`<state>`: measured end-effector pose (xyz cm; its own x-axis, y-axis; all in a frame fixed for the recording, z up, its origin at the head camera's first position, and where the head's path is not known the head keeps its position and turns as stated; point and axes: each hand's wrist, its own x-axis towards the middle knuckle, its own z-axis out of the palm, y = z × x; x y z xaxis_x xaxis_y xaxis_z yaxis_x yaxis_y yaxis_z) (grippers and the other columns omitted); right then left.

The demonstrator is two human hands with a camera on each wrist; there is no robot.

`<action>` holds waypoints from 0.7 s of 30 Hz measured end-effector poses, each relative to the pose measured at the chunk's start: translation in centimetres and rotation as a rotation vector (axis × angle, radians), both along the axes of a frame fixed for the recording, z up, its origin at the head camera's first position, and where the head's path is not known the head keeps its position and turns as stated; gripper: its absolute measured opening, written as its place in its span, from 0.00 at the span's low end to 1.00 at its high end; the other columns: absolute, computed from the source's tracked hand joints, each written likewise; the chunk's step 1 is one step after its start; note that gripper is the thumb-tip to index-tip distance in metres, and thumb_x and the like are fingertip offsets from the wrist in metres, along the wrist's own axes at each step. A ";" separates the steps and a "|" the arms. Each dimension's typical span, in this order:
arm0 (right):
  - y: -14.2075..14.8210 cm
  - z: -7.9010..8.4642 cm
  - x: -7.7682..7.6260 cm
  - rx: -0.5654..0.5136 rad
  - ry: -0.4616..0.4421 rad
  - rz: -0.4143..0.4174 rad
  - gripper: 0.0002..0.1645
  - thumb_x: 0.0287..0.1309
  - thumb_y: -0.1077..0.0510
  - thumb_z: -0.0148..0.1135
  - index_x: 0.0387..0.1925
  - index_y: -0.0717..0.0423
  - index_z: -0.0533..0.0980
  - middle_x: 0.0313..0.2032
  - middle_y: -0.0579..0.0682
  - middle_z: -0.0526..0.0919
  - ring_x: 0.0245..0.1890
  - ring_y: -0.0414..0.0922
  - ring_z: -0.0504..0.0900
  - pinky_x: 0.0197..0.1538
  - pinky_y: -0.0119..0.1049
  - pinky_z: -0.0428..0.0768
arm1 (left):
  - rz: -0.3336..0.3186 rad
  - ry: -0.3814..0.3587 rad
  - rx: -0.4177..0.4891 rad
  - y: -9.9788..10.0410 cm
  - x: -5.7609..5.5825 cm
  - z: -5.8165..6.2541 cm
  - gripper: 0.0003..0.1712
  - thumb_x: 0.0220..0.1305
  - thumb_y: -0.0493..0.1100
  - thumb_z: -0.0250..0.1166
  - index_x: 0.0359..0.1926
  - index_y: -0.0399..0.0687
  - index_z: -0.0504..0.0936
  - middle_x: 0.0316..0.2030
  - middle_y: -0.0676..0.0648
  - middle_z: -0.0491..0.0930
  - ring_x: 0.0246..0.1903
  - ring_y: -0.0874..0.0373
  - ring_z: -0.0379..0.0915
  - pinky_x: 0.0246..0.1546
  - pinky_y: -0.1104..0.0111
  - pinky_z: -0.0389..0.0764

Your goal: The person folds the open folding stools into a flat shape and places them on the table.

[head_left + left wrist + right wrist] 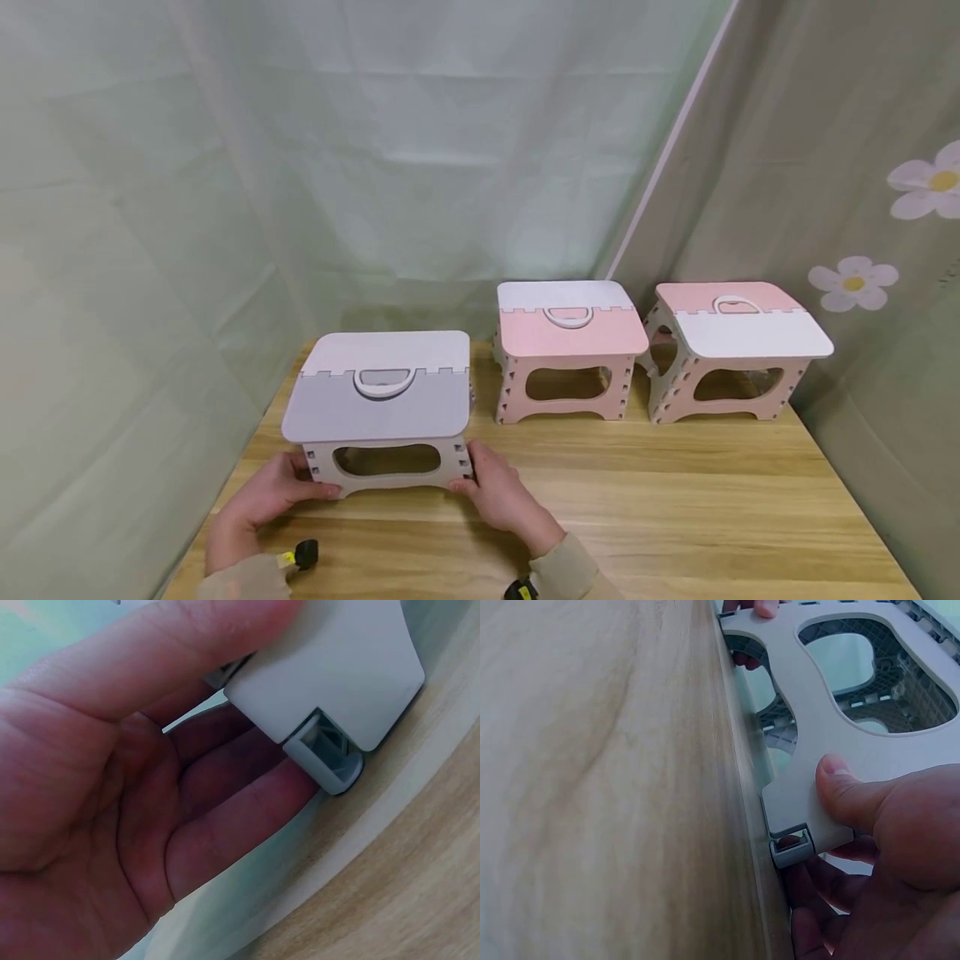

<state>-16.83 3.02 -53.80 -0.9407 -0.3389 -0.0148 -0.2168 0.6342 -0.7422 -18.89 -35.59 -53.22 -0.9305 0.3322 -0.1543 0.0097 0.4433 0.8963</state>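
A folding step stool (427, 414) with a white and lilac-grey top stands unfolded at the table's left side, its pale handle lying flat in the middle. My left hand (272, 493) grips the bottom of its left front leg, thumb across the front face. Around the foot of the right front leg, the right hand (504, 490) holds in the same way. In the left wrist view, fingers (240, 817) curl behind the white leg panel (322, 667). The right wrist view has the thumb (847, 795) pressed on the front panel (810, 735), with fingers behind it.
Two more unfolded stools stand to the right: a pink one with a white back half (562, 294) and another with a white front half (757, 335). The wooden table (675, 508) meets a pale green curtain (450, 167) behind and a flowered curtain (847, 208) at right.
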 end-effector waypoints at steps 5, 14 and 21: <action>0.1 -0.1 -0.1 -0.004 0.005 0.001 0.28 0.68 0.42 0.71 0.59 0.52 0.73 0.45 0.43 0.81 0.44 0.43 0.79 0.47 0.46 0.75 | -0.009 0.004 -0.003 0.1 -0.1 0.0 0.24 0.61 0.42 0.81 0.53 0.31 0.87 0.46 0.41 0.90 0.44 0.57 0.86 0.46 0.69 0.83; 0.2 -0.1 0.0 -0.028 -0.002 0.006 0.27 0.68 0.43 0.71 0.59 0.52 0.74 0.46 0.42 0.82 0.45 0.43 0.79 0.48 0.45 0.74 | 0.002 0.004 -0.022 0.1 0.1 0.1 0.23 0.61 0.43 0.82 0.51 0.33 0.87 0.45 0.42 0.90 0.42 0.59 0.85 0.44 0.69 0.82; 0.3 0.1 -0.1 -0.048 -0.017 0.007 0.27 0.69 0.43 0.71 0.60 0.50 0.74 0.48 0.42 0.83 0.47 0.42 0.79 0.50 0.44 0.76 | 0.002 0.013 -0.029 0.1 0.1 0.1 0.22 0.61 0.43 0.81 0.51 0.33 0.87 0.45 0.42 0.90 0.42 0.59 0.85 0.45 0.69 0.82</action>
